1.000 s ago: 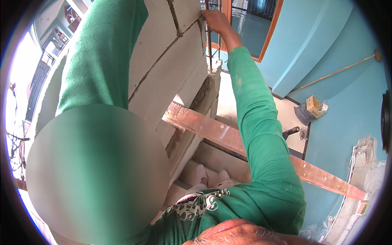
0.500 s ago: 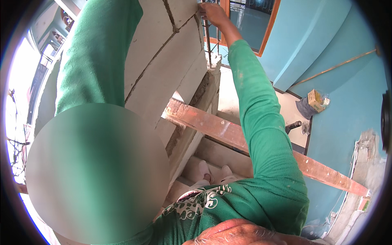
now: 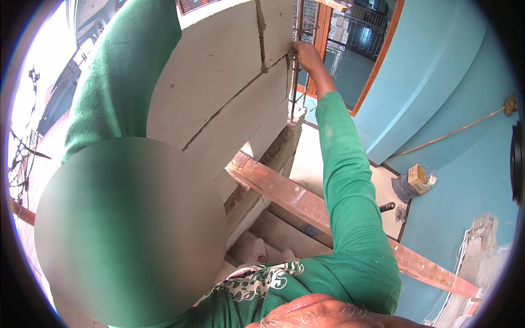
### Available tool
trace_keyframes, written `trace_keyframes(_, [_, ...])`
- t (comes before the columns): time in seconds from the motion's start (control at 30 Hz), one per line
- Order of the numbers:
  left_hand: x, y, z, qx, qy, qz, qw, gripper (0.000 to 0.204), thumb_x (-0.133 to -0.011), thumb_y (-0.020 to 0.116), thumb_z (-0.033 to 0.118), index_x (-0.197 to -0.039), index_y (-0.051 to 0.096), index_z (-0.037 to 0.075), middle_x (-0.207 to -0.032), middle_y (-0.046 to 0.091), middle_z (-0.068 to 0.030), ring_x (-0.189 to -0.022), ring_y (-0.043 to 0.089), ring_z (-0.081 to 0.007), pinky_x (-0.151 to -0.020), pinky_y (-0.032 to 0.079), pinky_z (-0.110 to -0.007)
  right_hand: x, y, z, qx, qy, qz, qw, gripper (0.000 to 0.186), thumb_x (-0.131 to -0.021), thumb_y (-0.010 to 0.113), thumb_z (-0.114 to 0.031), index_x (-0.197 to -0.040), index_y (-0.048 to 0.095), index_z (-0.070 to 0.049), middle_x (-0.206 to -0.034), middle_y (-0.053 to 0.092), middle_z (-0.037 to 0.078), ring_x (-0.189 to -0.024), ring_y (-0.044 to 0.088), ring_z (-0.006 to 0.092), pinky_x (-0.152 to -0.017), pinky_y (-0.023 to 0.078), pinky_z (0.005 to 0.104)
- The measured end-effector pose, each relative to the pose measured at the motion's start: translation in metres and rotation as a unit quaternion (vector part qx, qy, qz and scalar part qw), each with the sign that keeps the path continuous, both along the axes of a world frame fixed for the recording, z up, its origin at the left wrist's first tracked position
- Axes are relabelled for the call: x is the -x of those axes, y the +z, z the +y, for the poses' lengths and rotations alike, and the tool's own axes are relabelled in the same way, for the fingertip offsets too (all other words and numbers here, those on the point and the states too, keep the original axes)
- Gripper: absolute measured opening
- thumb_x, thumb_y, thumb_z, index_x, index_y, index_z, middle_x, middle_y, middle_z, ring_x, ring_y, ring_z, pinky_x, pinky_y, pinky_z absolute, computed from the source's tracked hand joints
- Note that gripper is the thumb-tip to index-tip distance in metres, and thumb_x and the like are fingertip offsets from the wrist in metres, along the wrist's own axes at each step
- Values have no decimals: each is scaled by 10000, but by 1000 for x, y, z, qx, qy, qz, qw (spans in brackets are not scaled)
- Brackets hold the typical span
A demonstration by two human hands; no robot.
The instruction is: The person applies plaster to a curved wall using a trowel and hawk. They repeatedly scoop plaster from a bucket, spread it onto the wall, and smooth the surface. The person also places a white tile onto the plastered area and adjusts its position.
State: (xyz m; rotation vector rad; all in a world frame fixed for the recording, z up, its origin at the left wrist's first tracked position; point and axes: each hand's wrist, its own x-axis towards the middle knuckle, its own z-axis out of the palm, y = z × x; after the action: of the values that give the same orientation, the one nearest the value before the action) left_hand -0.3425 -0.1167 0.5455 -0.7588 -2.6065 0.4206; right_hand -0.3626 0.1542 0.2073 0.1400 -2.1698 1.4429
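Observation:
My left arm in a green sleeve stretches up past the top edge, with the hand out of view. My right arm reaches up and forward; my right hand has its fingers curled at the right edge of a wall of pale blocks, beside vertical steel bars. Whether it grips the block edge or a bar is too small to tell. A rough timber plank crosses below my right arm. A blurred disc covers the lower left of the view.
Below are concrete steps with my feet on them, and a pale landing. At right are a blue wall, a long-handled pole, a box on a dark sack, an orange-framed window; tangled cables at far left.
My view has shifted, so the wall, window and plank sit lower and more of the window shows. My right hand stays at the block edge by the bars.

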Motion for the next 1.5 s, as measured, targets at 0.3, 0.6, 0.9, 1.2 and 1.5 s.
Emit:
trace_keyframes(0.3, [-56,-33,7,-129,-135,-87,979,767,-1112,171,578,-1467,554,16,-1450,593,-268,-1385,542,-408,-1169,410,-485,-1,-7,26,-119,-34,33,992,386,-1023,438,-251,-1161,701,-5,-1203,684,278,-1167,608,492,-982,478,543])
trace_keyframes(0.6, [-57,-49,9,-180,-287,-26,940,754,-1104,177,589,-1458,596,72,-1491,570,-241,-1428,499,-397,-1199,380,-472,-9,-1,19,-214,-75,59,972,406,-1017,448,-282,-1179,722,-29,-1197,695,272,-1160,617,496,-977,482,536])
trace_keyframes(0.9, [-71,-40,36,-165,-156,-87,970,739,-1114,168,538,-1400,640,47,-1467,595,-226,-1408,512,-404,-1194,385,-475,-16,-5,23,-181,-66,72,979,397,-989,467,-275,-1167,720,-25,-1156,700,285,-1132,630,491,-950,496,516])
trace_keyframes(1.2, [-49,-32,44,-212,-87,-124,965,730,-1118,164,522,-1464,571,25,-1487,581,-229,-1418,510,-400,-1200,394,-458,-42,10,15,-148,-62,20,987,434,-985,452,-256,-1250,712,-29,-1177,718,262,-1159,659,437,-1000,495,469])
trace_keyframes(1.5, [-40,-33,42,-160,-83,-102,978,784,-1100,194,613,-1510,517,28,-1535,524,-244,-1453,465,-412,-1223,353,-460,-58,22,9,-114,-49,-23,992,439,-993,434,-222,-1277,707,-28,-1247,717,231,-1204,654,420,-1040,489,464])
